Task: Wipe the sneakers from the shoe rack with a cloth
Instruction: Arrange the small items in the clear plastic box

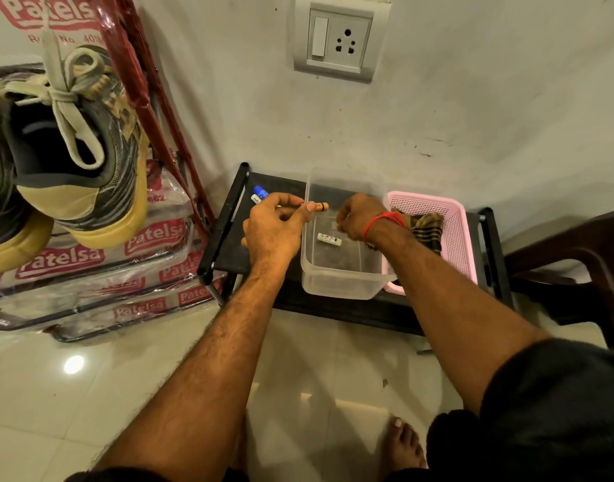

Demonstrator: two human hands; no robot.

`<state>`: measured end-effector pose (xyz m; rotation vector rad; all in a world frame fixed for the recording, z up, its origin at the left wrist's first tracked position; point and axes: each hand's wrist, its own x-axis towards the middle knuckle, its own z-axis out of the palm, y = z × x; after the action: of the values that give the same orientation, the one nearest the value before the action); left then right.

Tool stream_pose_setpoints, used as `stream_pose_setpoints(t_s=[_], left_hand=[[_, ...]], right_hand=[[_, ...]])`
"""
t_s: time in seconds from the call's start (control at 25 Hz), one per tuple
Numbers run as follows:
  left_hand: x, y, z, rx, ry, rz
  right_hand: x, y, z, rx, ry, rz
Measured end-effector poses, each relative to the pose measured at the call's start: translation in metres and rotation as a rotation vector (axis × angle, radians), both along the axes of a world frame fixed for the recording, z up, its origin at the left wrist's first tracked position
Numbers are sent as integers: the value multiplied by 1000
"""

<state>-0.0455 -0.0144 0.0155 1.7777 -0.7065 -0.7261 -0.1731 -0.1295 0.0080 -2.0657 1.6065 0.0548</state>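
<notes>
A pair of worn dark sneakers with tan soles sits on the shoe rack [89,307] at the left, the nearer sneaker [79,144] with pale tied laces. A brown checked cloth [425,227] lies in a pink basket [457,217] on a low black stand [225,220]. My left hand [274,227] pinches an orange marker [321,205] by the rim of a clear plastic container [340,283]. My right hand [359,217], with a red thread at the wrist, hovers over that container with its fingers curled away from view.
A small white tube [329,240] lies inside the container and a blue-capped item [260,193] lies on the stand. The rack is wrapped in printed plastic. A wall socket [340,40] is above, a dark chair [577,259] at the right, my bare foot [404,443] on the tiles.
</notes>
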Motion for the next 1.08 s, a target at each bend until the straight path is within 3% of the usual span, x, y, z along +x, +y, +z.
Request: stream_pose_setpoints(t_s=[0.12, 0.16, 0.2, 0.28, 0.36, 0.56, 0.84, 0.92, 1.08], left_hand=[[-4, 1, 0, -21, -17, -55], [-5, 2, 0, -24, -17, -81], [-6, 1, 1, -23, -13, -105], [-6, 2, 6, -11, 19, -148], [-2, 3, 8, -1, 68, -138], [26, 10, -4, 19, 111, 123], [59, 15, -23, 133, 219, 255], [58, 18, -28, 160, 225, 202], [59, 22, -32, 133, 181, 150]], right_hand=[[-13, 15, 34, 96, -581, 1], [-17, 20, 45, 149, -680, 81], [-18, 23, 53, 142, -658, 176], [-19, 23, 55, 21, -427, 295], [-16, 17, 48, 12, -338, 252], [-6, -3, 17, -98, 58, 276], [36, 4, 42, -317, -319, 162], [62, 8, 44, -331, -276, 291], [124, 2, 25, -268, 46, 504]])
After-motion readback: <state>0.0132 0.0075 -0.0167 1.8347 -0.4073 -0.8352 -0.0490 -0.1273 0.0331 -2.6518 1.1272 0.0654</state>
